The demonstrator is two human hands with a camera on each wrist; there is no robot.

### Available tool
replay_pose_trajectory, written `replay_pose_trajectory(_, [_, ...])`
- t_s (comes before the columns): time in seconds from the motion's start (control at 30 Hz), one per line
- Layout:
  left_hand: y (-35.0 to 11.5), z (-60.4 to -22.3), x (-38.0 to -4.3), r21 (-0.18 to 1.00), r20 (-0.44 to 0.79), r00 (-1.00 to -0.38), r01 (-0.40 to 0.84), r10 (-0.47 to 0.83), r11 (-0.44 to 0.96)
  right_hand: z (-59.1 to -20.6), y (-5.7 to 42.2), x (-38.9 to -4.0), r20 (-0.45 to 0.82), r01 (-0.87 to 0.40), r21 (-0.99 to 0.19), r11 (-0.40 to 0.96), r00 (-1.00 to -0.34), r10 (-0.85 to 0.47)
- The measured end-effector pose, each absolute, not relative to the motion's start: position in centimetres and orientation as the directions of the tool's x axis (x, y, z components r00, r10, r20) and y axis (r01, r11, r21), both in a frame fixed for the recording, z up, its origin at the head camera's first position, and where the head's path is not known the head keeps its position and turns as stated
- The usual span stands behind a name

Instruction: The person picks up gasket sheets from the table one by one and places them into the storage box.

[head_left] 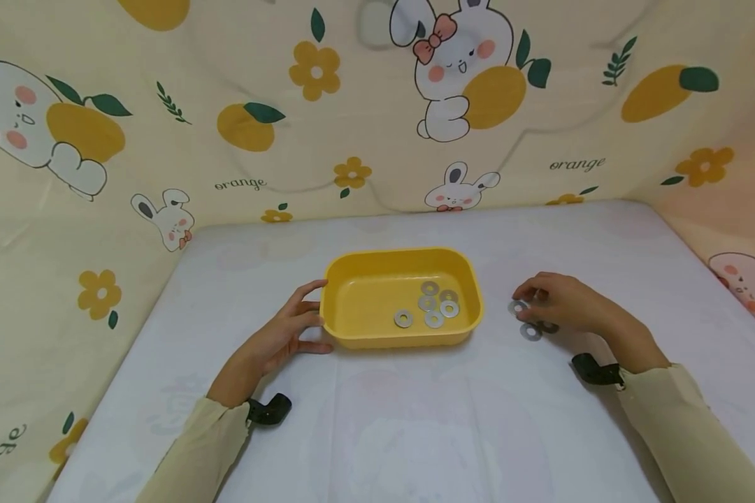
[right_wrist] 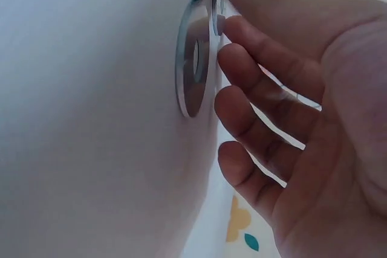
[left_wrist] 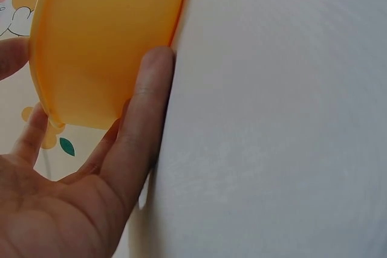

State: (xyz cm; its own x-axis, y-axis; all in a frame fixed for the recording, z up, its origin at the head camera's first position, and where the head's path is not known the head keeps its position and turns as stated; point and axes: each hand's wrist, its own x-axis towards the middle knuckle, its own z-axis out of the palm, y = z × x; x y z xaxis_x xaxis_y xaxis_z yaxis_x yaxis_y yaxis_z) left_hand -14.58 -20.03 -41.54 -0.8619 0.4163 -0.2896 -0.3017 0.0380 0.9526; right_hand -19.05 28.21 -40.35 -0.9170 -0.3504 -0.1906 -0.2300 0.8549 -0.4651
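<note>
A yellow plastic tray (head_left: pixel 377 341) stands on the table with several flat metal washers (head_left: pixel 434 319) in its right half. My left hand (head_left: pixel 283 335) rests against the tray's left end, its fairly straight fingers spread over the rim and side; the left wrist view shows the thumb (left_wrist: pixel 154 89) low along the wall. Right of the tray, my right hand (head_left: pixel 563 300) is over a small group of washers (head_left: pixel 531 332). In the right wrist view, thumb and forefinger pinch one washer (right_wrist: pixel 219 25) seen edge-on; another washer (right_wrist: pixel 188 77) is beside the fingertips. The hand partly hides the group.
White cloth covers the table (head_left: pixel 403 426). Behind it and at both sides hangs a cream curtain (head_left: pixel 365 126) printed with rabbits and oranges. A black wrist camera (head_left: pixel 269 410) sits on the left wrist, and a similar black camera (head_left: pixel 594 370) on the right.
</note>
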Motion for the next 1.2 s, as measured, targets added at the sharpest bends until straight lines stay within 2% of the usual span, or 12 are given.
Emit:
replay_pose_trajectory(0.3, [-19.99, -41.55, -14.59, 0.951, -0.297, -0.860, -0.307, 0.415, 0.043, -40.39, 28.19, -19.11, -0.148, -0.297, -0.507, 0.809, -0.895, -0.421])
replay_pose_trajectory(0.57, [-20.05, -41.64, -14.62, 0.951, -0.296, -0.862, -0.307, 0.412, 0.042, -40.29, 27.96, -18.95, -0.220, -0.219, -0.545, 0.810, -0.894, -0.390])
replay_pose_trajectory(1.2, [-20.00, -41.47, -14.59, 0.952, -0.290, -0.862, -0.303, 0.415, 0.037, -39.47, 27.82, -18.76, -0.238, -0.223, -0.466, 0.856, -0.901, -0.364])
